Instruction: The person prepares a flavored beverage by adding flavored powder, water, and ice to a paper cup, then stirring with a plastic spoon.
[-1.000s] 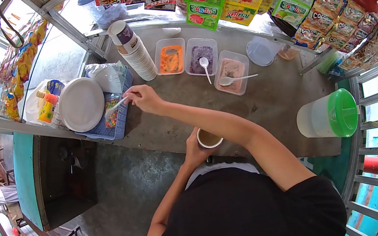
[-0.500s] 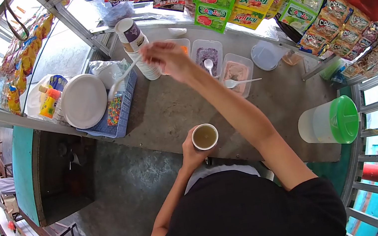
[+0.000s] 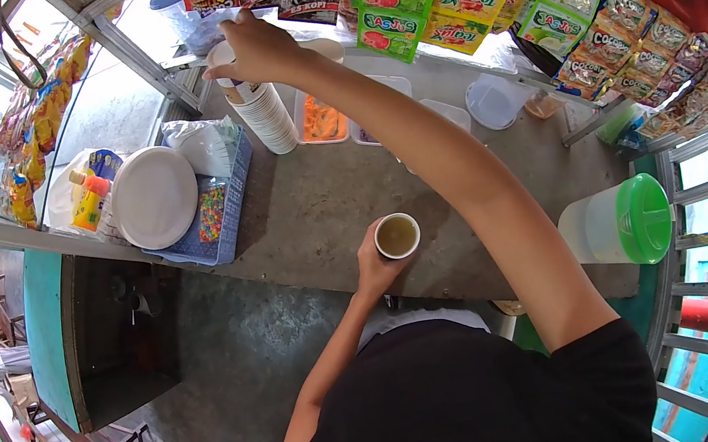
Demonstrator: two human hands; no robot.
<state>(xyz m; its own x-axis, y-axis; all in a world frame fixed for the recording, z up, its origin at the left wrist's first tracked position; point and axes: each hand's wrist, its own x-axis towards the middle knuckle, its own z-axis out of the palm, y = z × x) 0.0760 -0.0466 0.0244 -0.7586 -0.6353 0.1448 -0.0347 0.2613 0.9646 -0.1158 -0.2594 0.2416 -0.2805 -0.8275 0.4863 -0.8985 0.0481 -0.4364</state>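
My left hand (image 3: 373, 267) is wrapped round a paper cup (image 3: 397, 236) of cloudy, pale brownish liquid, held upright near the counter's front edge. At the back of the counter, my right hand (image 3: 256, 49) reaches over a tall stack of paper cups (image 3: 263, 116). Its fingers close round the top cup (image 3: 221, 53), which my hand partly hides. Beside the stack is a plastic tub of orange contents (image 3: 323, 120). Two more tubs are mostly covered by my right forearm.
A blue basket (image 3: 232, 214) with a bag of colourful sweets and a round whitish lid (image 3: 154, 199) stand left. Drink sachets (image 3: 391, 1) hang above the back edge. A green-lidded container (image 3: 620, 223) is at right, and a loose clear lid (image 3: 496, 101) lies behind.
My right hand has moved up and left onto the top of the cup stack. The white spoon seen near it is out of sight. My left hand and cup shifted slightly right.
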